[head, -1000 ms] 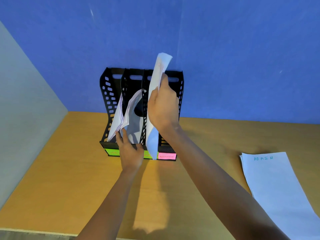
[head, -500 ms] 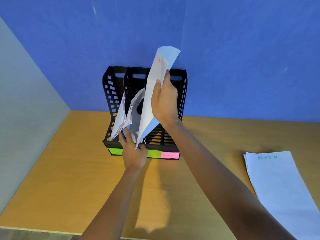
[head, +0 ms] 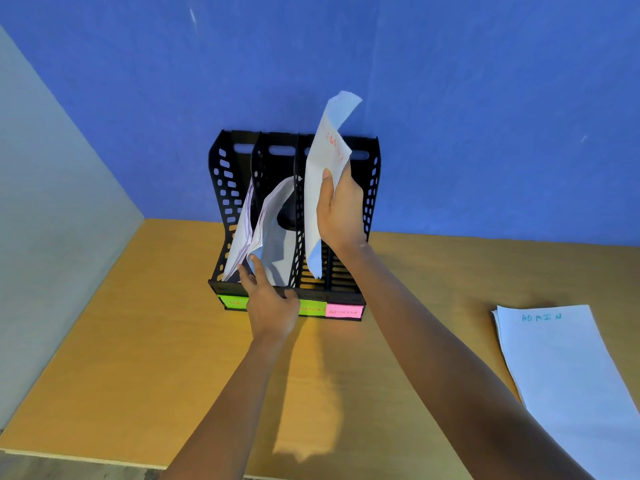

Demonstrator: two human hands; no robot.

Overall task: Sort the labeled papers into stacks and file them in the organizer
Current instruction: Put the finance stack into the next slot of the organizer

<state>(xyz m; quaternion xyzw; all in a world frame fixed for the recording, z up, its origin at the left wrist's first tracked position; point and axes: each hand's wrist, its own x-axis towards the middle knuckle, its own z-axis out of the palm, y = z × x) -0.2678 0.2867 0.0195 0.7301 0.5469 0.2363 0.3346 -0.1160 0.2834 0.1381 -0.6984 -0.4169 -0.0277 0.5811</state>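
A black file organizer (head: 372, 188) with several slots stands against the blue wall, with green and pink labels along its front. My right hand (head: 341, 211) grips a stack of white papers (head: 320, 174) with red writing, held upright above the third slot, lower corner inside it. My left hand (head: 268, 301) rests at the organizer's front, fingers touching the curled papers (head: 273, 233) that stand in the left slots. A pile of white sheets marked ADMIN (head: 568, 382) lies on the table at the right.
The wooden table (head: 138, 358) meets a grey side wall on the left and the blue wall behind. Its front edge runs along the bottom of the view.
My right hand has turned the held papers more upright and shifted them rightward over the third slot. My left hand stays at the organizer's front by the filed papers.
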